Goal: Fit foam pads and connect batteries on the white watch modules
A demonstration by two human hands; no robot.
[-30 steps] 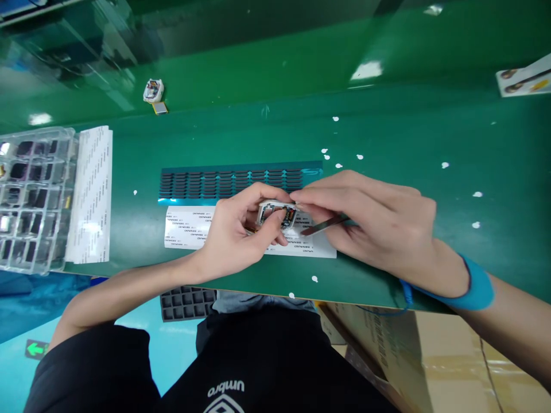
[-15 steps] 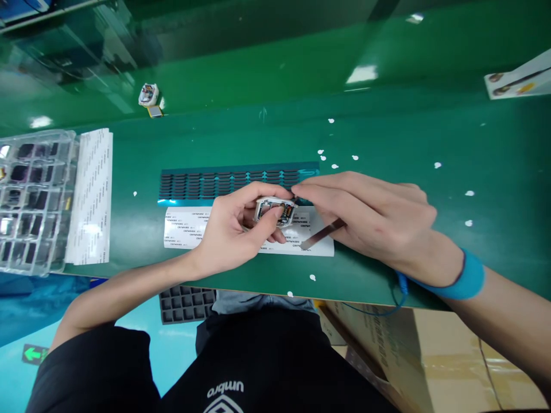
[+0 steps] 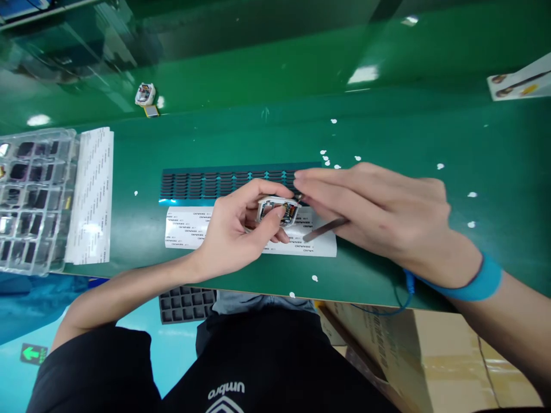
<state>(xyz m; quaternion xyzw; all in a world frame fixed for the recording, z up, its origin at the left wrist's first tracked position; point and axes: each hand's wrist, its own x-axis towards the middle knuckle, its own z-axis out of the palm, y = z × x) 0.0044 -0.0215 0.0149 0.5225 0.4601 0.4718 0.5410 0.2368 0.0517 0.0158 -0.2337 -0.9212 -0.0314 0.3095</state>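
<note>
My left hand [image 3: 239, 229] is closed around a small white-framed device [image 3: 278, 211] with its inner electronics showing, the thumb lying over its face. At the device's right edge, the fingertips of my right hand [image 3: 379, 212] are pinched together. A flat metal tool, probably tweezers [image 3: 325, 229], sticks out under my right hand toward the lower left. Both hands are above a printed white sheet [image 3: 185, 228]. Behind it lies a teal strip [image 3: 189, 186] with rows of thin dark pieces. What the right fingertips touch is too small to tell.
A clear tray [image 3: 37, 201] of dark parts stands at the left beside white printed sheets [image 3: 90, 198]. Another white device [image 3: 145, 94] lies at the back left. Small white stickers dot the green table [image 3: 267, 137]. A blue wristband [image 3: 486, 278] has a cord.
My right hand and the metal tool have shifted slightly to the right. My left hand keeps hold of the device, nearly in the same place.
</note>
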